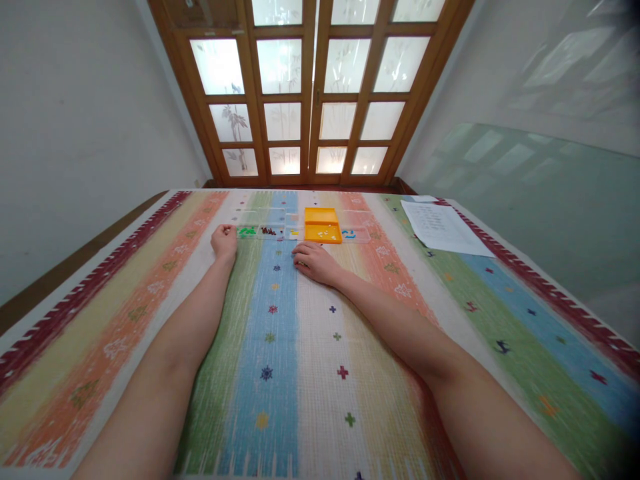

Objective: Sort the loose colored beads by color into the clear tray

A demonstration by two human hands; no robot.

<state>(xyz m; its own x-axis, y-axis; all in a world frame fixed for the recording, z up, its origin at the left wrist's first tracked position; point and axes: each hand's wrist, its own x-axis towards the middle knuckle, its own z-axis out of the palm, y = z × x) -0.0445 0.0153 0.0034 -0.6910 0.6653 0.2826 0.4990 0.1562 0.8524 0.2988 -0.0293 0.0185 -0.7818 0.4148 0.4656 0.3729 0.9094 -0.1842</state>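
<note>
Striped tablecloth [285,340]: orange box [321,216] just beyond right hand [315,261].

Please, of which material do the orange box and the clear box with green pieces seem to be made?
Orange box: probably plastic, opaque and smooth-looking, from its even colour and straight edges. Clear box: probably transparent plastic, because the striped tablecloth shows through; glass cannot be excluded.

We see a smooth rectangular orange plastic box [321,216], glossy clear plastic cases [362,235] beside it, matt striped cloth [313,373] beneath.
</note>
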